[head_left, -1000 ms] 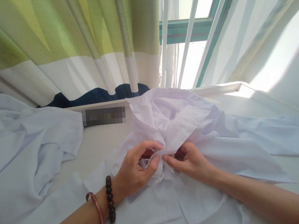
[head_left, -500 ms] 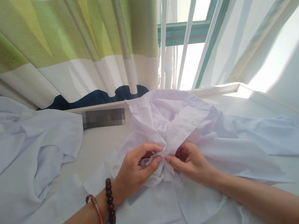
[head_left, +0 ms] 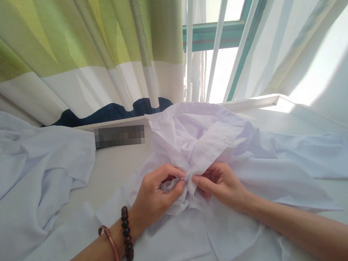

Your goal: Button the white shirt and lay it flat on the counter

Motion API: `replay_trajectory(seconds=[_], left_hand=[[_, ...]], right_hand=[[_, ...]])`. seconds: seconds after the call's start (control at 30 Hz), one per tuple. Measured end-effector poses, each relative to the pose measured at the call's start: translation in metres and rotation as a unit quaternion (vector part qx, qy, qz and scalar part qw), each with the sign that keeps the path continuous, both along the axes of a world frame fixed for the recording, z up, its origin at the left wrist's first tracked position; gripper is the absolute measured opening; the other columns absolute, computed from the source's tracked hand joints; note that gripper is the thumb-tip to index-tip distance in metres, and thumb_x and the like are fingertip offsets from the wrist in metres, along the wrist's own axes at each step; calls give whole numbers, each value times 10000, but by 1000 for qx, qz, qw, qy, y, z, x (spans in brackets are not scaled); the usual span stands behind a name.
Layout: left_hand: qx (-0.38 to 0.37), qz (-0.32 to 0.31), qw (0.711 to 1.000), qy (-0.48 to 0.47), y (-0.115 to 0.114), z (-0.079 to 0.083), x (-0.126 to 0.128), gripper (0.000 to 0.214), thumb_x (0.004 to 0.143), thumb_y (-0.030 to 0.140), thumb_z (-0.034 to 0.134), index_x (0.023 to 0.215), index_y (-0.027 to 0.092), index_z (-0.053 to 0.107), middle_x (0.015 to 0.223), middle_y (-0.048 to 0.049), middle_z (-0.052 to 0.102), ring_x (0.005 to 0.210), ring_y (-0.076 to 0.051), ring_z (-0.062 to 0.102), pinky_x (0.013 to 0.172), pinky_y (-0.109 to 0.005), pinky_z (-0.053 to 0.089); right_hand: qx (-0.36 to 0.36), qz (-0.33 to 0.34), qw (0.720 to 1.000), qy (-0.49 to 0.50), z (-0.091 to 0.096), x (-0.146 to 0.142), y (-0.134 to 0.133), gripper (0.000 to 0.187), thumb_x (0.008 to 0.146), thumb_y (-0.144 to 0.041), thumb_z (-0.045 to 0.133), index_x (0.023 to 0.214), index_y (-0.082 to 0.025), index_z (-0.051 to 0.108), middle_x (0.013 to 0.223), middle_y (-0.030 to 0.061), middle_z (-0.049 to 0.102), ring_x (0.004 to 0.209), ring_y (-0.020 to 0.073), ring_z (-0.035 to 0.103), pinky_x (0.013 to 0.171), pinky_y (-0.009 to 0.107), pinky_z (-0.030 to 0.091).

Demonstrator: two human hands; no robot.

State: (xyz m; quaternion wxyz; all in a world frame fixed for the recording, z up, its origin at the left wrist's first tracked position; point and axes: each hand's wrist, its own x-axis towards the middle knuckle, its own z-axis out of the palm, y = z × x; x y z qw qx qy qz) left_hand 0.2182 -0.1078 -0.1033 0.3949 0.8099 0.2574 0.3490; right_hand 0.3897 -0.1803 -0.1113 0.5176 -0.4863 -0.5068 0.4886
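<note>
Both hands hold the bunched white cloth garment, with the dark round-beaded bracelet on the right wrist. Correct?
Wrong side: the head view shows the dark round-beaded bracelet on the left wrist. Left hand and right hand do hold the bunched white cloth garment.

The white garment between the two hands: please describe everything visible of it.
The white garment looks like thin, slightly sheer cloth. It lies crumpled on the white surface, bunched where the left hand and right hand pinch it. A band-like edge curves along its far end, possibly a collar.
</note>
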Motion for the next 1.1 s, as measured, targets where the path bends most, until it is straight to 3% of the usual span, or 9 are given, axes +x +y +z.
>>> replay_trajectory(seconds=[0.43, 0.77, 1.0, 1.1], left_hand=[[15, -32, 999, 10, 2, 0, -2, 92, 871, 249, 605, 890, 186, 669, 846, -29, 702, 740, -136, 639, 669, -221, 523], [18, -30, 999, 12, 3, 2, 0, 63, 855, 220, 631, 853, 174, 674, 802, -15, 707, 713, -126, 641, 647, -195, 507], [-6, -12, 999, 39, 1, 6, 0, 119, 862, 277, 621, 827, 173, 668, 776, -9, 705, 675, -123, 627, 611, -197, 492], [-7, -17, 999, 41, 2, 5, 0, 147, 865, 301, 611, 808, 172, 652, 748, -10, 691, 644, -120, 604, 594, -202, 489]], right_hand=[[-53, 9, 996, -72, 3, 1, 2, 388, 777, -401, 598, 486, -192, 449, 444, -25, 466, 445, 81, 408, 421, 213, 311], [-37, 43, 998, -34, 6, 7, 3, 354, 766, -366, 592, 478, -186, 495, 456, -19, 498, 455, 90, 448, 467, 226, 372], [-46, 52, 997, 31, 4, 9, 6, 149, 717, -279, 572, 607, -178, 575, 452, -36, 527, 434, 98, 456, 476, 238, 382], [-46, 54, 997, 24, 2, 9, 5, 191, 740, -289, 572, 583, -182, 564, 449, -34, 526, 438, 99, 464, 483, 240, 388]])
